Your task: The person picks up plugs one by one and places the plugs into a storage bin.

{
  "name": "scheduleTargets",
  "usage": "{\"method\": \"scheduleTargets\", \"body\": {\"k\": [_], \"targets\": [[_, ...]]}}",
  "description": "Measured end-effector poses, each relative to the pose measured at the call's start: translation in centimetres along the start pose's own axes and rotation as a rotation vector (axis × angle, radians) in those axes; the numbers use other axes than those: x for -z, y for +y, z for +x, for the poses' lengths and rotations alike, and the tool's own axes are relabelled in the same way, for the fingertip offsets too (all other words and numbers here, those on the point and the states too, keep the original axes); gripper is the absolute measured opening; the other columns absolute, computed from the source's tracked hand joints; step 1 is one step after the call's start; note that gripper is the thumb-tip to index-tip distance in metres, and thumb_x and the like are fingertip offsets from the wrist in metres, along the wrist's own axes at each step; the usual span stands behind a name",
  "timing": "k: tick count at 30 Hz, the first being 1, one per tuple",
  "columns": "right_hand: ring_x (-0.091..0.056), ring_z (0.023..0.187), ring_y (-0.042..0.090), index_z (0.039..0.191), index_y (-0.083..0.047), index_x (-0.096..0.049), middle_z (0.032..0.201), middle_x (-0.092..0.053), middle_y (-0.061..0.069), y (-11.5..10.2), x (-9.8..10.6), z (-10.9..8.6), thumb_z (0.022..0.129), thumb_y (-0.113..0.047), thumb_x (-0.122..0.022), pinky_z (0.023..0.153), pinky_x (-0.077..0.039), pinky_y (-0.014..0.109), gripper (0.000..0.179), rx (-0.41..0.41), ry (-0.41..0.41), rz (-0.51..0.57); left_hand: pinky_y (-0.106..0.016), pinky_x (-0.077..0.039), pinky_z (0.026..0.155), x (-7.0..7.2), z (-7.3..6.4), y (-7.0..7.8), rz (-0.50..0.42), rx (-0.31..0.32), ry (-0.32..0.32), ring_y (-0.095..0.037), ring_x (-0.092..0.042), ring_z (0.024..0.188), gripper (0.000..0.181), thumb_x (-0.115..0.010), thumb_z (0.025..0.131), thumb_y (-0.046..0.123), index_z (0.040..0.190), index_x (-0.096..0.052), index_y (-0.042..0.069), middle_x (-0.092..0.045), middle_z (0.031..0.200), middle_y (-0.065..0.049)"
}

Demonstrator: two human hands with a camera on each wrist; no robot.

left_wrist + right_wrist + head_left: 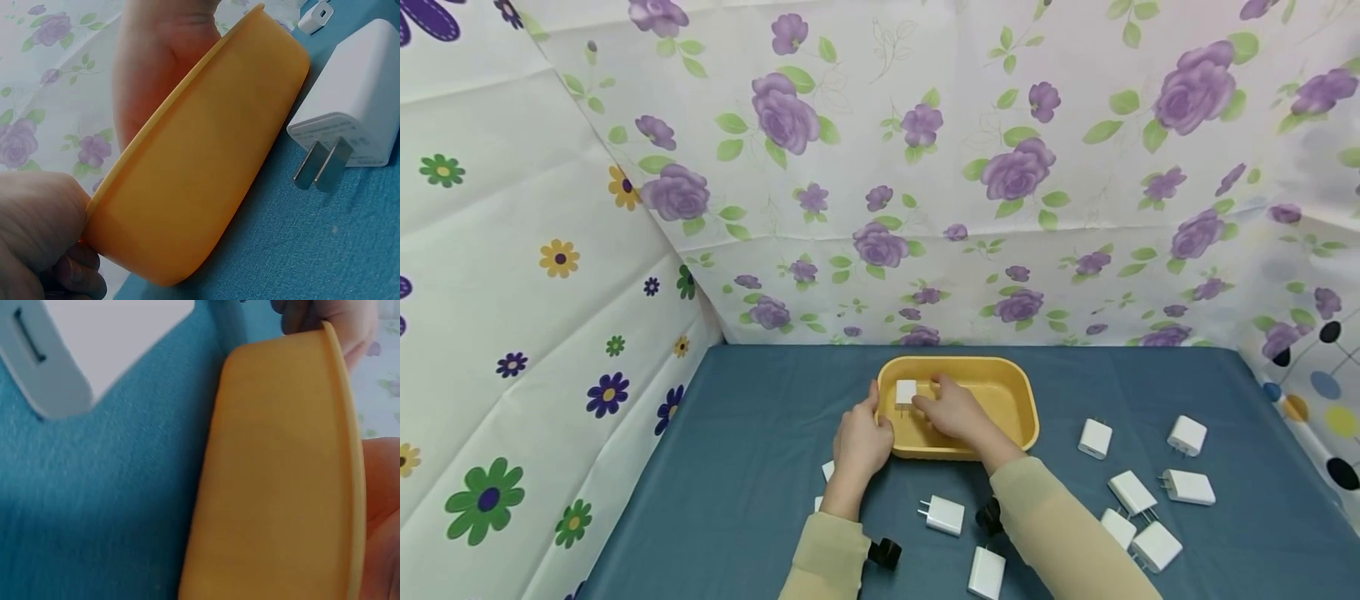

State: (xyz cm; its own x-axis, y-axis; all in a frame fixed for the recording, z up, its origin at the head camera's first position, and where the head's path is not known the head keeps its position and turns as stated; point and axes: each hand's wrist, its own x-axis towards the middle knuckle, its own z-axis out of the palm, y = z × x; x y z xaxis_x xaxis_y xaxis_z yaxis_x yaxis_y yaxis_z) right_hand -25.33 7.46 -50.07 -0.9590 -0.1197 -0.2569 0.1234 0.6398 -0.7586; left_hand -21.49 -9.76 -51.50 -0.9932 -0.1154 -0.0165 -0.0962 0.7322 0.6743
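Note:
A yellow plastic tray [1000, 400] stands at the back of the table. My left hand [861, 442] grips its left rim, thumb over the edge and fingers curled outside, as the left wrist view shows. Inside the tray, toward its left end, is a white plug-in charger [906, 392] with its prongs pointing toward me. My right hand [955, 410] reaches over the near rim into the tray, its fingers apart and the fingertips right at the charger's right edge. From both wrist cameras the tray wall hides the charger.
Nearer me lie two white chargers [943, 515] [987, 572] between my forearms. Several more chargers [1156, 547] are scattered at the right. Beside my left wrist, two chargers [828, 471] are partly hidden. Flower-patterned sheets [880, 167] rise behind the blue tablecloth [737, 467].

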Motion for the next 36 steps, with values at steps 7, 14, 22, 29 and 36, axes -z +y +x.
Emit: {"method": "scheduleTargets", "body": {"k": [7, 14, 22, 29, 36], "targets": [[-0.072, 0.095, 0.022, 0.162, -0.004, -0.043, 0.121, -0.073, 0.014, 0.5, 1.7, -0.9, 0.107, -0.037, -0.063, 0.093, -0.055, 0.048, 0.067, 0.056, 0.008, 0.000, -0.042, -0.045, 0.057, 0.1, -0.1, -0.1, -0.008, 0.014, 0.006, -0.030, -0.067, 0.068, 0.064, -0.062, 0.101, 0.009, 0.163, -0.047, 0.012, -0.073, 0.127, -0.023], [-0.073, 0.095, 0.029, 0.160, -0.007, -0.048, 0.113, -0.074, 0.011, 1.0, 4.7, -2.1, 0.109, -0.037, -0.063, 0.079, -0.058, 0.039, 0.061, 0.096, -0.019, 0.080, -0.040, -0.040, 0.054, 0.2, 0.0, -0.2, -0.019, 0.004, 0.018, -0.023, -0.054, 0.054, 0.064, -0.061, 0.101, 0.008, 0.163, -0.047, 0.012, -0.072, 0.130, -0.024], [-0.072, 0.099, 0.037, 0.147, -0.006, -0.063, 0.115, -0.073, 0.017, 3.2, 8.3, -3.4, 0.111, -0.033, -0.060, 0.082, -0.060, 0.043, 0.045, 0.182, 0.050, 0.091, -0.039, -0.039, 0.053, 0.2, 0.0, -0.1, -0.013, 0.011, 0.021, -0.023, -0.051, 0.052, 0.063, -0.061, 0.102, 0.009, 0.163, -0.046, 0.013, -0.072, 0.129, -0.025], [-0.070, 0.093, 0.035, 0.140, -0.010, -0.069, 0.105, -0.072, 0.010, 5.7, 11.5, -5.3, 0.109, -0.031, -0.064, 0.076, -0.058, 0.041, 0.038, 0.214, 0.176, 0.044, -0.041, -0.044, 0.057, -0.1, 0.0, 0.1, -0.001, 0.004, 0.023, -0.025, -0.061, 0.061, 0.063, -0.061, 0.101, 0.008, 0.163, -0.048, 0.012, -0.072, 0.131, -0.023], [-0.067, 0.093, 0.029, 0.134, -0.009, -0.070, 0.112, -0.073, 0.015, 10.0, 14.0, -6.7, 0.111, -0.032, -0.061, 0.074, -0.055, 0.043, 0.034, 0.176, 0.232, -0.055, -0.040, -0.041, 0.055, -0.1, -0.2, 0.2, -0.014, 0.013, 0.016, -0.025, -0.058, 0.057, 0.064, -0.061, 0.101, 0.008, 0.163, -0.047, 0.012, -0.072, 0.130, -0.024]]}}
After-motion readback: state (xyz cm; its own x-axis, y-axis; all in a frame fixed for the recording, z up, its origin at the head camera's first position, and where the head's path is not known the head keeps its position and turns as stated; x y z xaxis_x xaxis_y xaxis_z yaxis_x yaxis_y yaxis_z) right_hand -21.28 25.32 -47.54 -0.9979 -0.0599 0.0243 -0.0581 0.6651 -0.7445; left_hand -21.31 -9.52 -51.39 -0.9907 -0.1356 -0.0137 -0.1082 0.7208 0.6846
